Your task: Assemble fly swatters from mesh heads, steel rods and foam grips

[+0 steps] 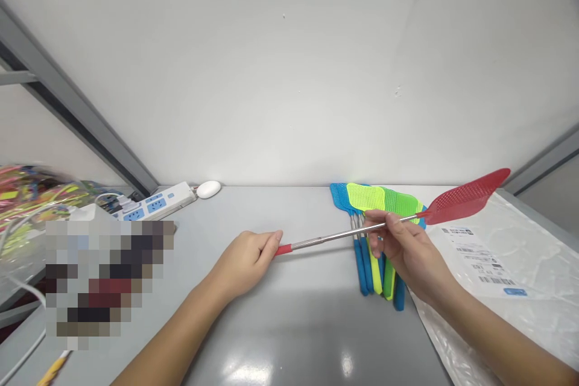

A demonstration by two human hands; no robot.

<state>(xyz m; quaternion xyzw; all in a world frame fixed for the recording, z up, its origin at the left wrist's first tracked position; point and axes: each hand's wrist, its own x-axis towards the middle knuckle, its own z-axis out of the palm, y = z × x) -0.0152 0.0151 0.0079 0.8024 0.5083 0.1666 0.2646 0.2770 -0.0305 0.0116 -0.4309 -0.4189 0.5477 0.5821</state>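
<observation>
Held across the middle of the view is a red fly swatter (468,196) with a silver telescopic rod. Its red handle is gripped in my left hand (249,262), fingers wrapped round it. My right hand (409,250) pinches the metal rod between thumb and fingers, not far below the perforated red head. The rod slants up to the right, above the table. Behind and below my right hand lies a pile of several fly swatters (365,198) in blue, yellow and green, heads toward the wall. My right hand hides part of their rods and handles.
On the grey table (289,325), a white plastic shipping bag (488,265) with a printed label lies at the right. A power strip (158,204) and a white oval object (208,189) are at the back left. Clear bags of colourful items (31,205) and a pixelated patch fill the far left.
</observation>
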